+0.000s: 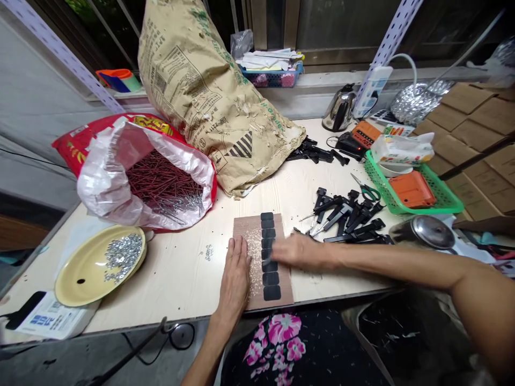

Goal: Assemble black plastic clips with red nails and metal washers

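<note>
My left hand (235,271) lies with its fingers stretched out along the left edge of a brown board (286,284). A column of several black rounded rectangular pieces (271,279) runs down this board. Pale specks are scattered over the board's left part. My right hand (298,251) is over the middle of the column, its fingertips at the black pieces. Motion smears those fingers, and whether they hold anything is hidden. Right of the board lies a pile of black-handled tools (341,214), some with metal shafts.
A red sack (96,134) of dark red thin rods and a big paper sack (193,91) stand behind. At left is a yellow dish (76,268) of small metal parts. Scissors (369,192), a green basket (446,203), a metal pot (432,231) and a kettle (338,110) are at right.
</note>
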Demonstrator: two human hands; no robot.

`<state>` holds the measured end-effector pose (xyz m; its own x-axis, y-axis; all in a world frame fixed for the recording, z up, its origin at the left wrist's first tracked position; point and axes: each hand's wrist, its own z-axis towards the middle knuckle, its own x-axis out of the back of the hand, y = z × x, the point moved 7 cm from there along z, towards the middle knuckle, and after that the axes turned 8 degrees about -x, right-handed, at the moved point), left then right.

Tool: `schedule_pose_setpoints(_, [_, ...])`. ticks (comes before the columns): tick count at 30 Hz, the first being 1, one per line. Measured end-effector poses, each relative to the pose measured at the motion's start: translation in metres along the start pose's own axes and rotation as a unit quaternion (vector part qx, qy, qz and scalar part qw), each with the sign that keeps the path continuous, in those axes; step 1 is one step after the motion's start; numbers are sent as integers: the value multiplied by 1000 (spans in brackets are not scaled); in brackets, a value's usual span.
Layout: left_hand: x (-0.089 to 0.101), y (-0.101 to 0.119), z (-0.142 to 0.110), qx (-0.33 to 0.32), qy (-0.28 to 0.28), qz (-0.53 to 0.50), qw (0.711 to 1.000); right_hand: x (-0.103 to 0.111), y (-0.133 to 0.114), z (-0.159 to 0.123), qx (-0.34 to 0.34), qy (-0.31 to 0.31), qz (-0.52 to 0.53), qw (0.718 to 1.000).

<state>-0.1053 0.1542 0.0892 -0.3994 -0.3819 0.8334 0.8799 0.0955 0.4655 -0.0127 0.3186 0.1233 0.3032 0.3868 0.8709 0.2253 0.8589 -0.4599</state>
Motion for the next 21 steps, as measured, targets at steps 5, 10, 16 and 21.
schedule_pose_setpoints(5, [0, 2, 1, -10, 0, 3, 1000, -13, -24, -20, 73, -40, -83, 993])
schedule_pose_setpoints(10, [0, 2, 1, -8, 3, 9, 1000, -17, -41, -35, 119, -52, -124, 984])
schedule_pose_setpoints(16, [-3, -1, 0, 0, 4, -1, 1000, -16, -41, -31, 99, -47, -109, 988])
schedule_pose_setpoints(21, [-5, -3, -6, 17, -3, -20, 1000, 12, -43, -36, 92, -48, -96, 990])
